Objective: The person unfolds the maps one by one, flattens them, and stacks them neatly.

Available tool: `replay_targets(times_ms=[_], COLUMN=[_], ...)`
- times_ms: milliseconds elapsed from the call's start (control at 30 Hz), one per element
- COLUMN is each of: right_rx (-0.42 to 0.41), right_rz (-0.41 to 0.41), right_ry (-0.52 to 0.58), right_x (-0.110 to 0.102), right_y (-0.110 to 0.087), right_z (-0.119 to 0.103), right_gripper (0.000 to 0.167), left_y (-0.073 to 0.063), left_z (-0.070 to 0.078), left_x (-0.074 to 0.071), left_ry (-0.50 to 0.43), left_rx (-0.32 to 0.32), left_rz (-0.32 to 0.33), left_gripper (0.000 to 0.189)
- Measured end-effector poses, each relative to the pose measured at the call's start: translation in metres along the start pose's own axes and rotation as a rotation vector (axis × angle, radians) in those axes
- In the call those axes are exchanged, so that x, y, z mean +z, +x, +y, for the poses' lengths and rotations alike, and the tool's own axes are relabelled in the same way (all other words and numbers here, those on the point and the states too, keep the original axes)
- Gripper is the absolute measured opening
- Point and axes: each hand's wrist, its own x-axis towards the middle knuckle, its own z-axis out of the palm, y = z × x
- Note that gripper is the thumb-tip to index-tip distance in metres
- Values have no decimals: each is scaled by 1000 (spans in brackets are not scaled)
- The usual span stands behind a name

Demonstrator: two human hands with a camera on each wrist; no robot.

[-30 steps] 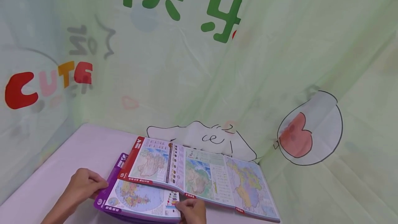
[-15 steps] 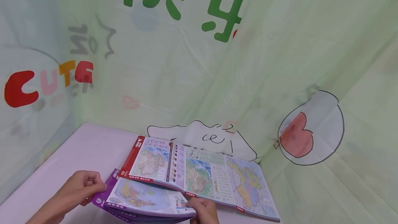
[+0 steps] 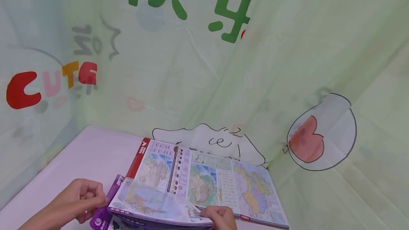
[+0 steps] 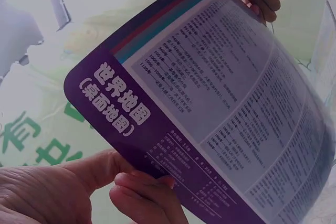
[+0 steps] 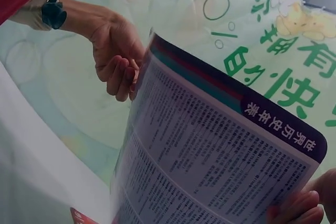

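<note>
A folding world map [image 3: 150, 201] with a purple border is held up by both hands, its panels slightly fanned and bowed. My left hand [image 3: 83, 198] pinches its purple left edge between thumb and curled fingers. At the right end, my right hand [image 3: 221, 216] pinches the map's corner. In the left wrist view, the printed back of the world map [image 4: 220, 93] faces the camera. The right wrist view shows another text-covered side of the world map [image 5: 210, 129], with my left hand [image 5: 118, 59] beyond it and my right hand [image 5: 302, 209] at the lower right.
Behind the held map, a red-bordered fold-out map [image 3: 202, 184] lies spread on the pale pink table [image 3: 105, 141]. A light green printed curtain [image 3: 191, 81] encloses the table's back and sides, with a cartoon drawing [image 3: 207, 141] just behind the table.
Both hands have moved lower, the right one also rightward. The purple-bordered map has been lifted and tilted, its panels have fanned apart, and it now overlaps more of the red-bordered map.
</note>
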Motion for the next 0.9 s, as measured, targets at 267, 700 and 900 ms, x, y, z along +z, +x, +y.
replay_targets(times_ms=[267, 700, 900], right_rx=[-68, -183, -185], right_rz=[67, 362, 407], right_ry=[-17, -250, -303], right_x=[-12, -19, -27], right_y=[11, 79, 104], right_z=[-2, 21, 32], right_gripper=[21, 11, 10], left_y=[23, 126, 150], left_z=[8, -46, -65], left_x=[18, 38, 46], left_ry=[163, 456, 497], left_rx=[8, 118, 127], left_rz=[216, 562, 602], left_gripper=[22, 11, 11])
